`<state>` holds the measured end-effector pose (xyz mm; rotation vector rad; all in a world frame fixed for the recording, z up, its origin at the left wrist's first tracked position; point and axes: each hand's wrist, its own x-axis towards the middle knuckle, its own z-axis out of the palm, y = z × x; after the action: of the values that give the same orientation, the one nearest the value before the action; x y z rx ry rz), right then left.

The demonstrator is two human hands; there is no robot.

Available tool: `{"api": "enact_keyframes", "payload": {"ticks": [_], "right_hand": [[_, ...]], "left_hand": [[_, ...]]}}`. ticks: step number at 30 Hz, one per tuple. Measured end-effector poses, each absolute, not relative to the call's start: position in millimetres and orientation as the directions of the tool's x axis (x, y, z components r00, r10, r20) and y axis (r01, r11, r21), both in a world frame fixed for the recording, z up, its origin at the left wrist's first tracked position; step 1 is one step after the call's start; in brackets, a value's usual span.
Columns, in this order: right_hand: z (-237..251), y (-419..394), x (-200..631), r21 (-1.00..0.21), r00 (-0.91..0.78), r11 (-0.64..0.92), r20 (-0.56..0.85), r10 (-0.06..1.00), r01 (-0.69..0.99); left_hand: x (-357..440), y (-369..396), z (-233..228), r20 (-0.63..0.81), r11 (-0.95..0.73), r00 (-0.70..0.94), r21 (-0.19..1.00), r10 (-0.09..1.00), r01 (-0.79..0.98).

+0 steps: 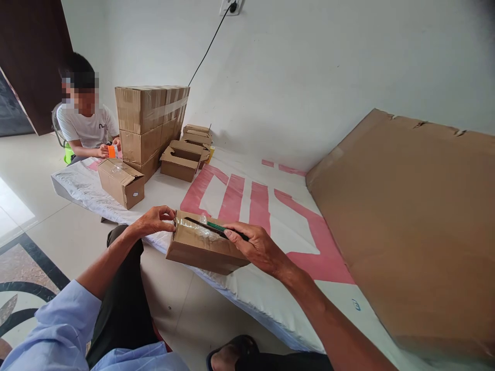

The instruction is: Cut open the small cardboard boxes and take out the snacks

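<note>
A small cardboard box (201,248) sits tilted at the near edge of the white and pink sheet (247,196), its top covered with clear tape. My left hand (154,220) pinches the box's left top corner. My right hand (257,247) rests on the box's right end and holds a thin dark and green tool (211,226), a knife or pen, laid along the taped top seam.
Another person (85,121) sits at the far left holding a small orange object beside a taped box (121,181). A stack of cartons (149,126) and open small boxes (183,159) stand behind. A large flat cardboard sheet (410,221) lies on the right. A cable hangs from a wall socket.
</note>
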<state>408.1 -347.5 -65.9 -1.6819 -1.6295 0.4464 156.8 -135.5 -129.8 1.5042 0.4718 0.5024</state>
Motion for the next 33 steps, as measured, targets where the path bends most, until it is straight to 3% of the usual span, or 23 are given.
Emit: {"api": "enact_keyframes", "payload": {"ticks": [5, 18, 28, 33], "right_hand": [[-46.0, -332.5, 404.7, -0.633, 0.006, 0.115, 0.185, 0.983, 0.765], [-20.8, -313.6, 405.3, -0.497, -0.099, 0.123, 0.074, 0.992, 0.859], [-23.3, -298.3, 424.6, -0.626, -0.113, 0.041, -0.075, 0.991, 0.778], [-30.2, -297.7, 427.7, -0.675, -0.074, -0.009, -0.094, 0.993, 0.738]], "left_hand": [[160.0, -142.1, -125.7, 0.019, 0.002, 0.8, 1.0, 0.6, -0.025], [162.2, -147.2, -129.2, 0.036, -0.027, 0.781, 0.999, 0.624, -0.024], [161.3, -148.3, -127.2, 0.018, -0.024, 0.791, 1.0, 0.611, -0.004], [161.9, -154.2, -119.0, 0.079, -0.188, 0.804, 0.981, 0.59, 0.041]]}}
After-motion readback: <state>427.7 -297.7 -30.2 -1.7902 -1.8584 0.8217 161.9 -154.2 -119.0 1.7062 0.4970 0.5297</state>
